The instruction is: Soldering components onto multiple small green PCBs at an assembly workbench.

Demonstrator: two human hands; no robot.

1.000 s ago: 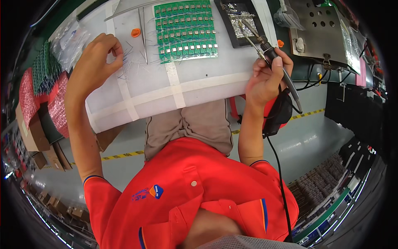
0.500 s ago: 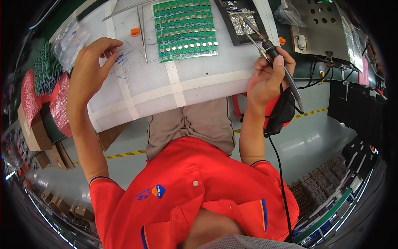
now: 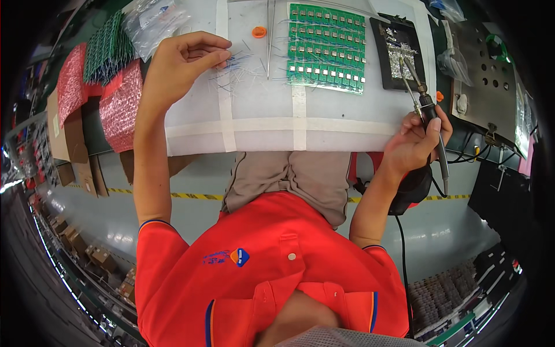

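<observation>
My right hand (image 3: 417,141) is closed round the dark handle of a soldering iron (image 3: 429,113). A thin metal tube runs beside the iron's tip, and both point over a black tray (image 3: 381,55) holding crumpled silvery material. At the left, my left hand (image 3: 173,66) has its fingers curled and its thumb near the index finger, by a loose pile of thin blue and white wires (image 3: 240,70). Whatever lies between those fingertips is too small to make out. Between the hands lies a green circuit board panel (image 3: 326,51) with rows of small metal parts and thin wires across it.
Metal tweezers (image 3: 269,43) lie left of the panel, beside an orange cap-like piece (image 3: 259,32). Clear plastic bags (image 3: 153,26), stacked green boards (image 3: 107,52) and pink bubble wrap (image 3: 121,107) sit far left. A metal plate with holes (image 3: 483,75) stands right. A black cable hangs below the iron.
The whole view has shifted, so the table appears further right and higher. My left thumb and fingers have drawn closer together by the wires. The soldering iron stays in my right hand.
</observation>
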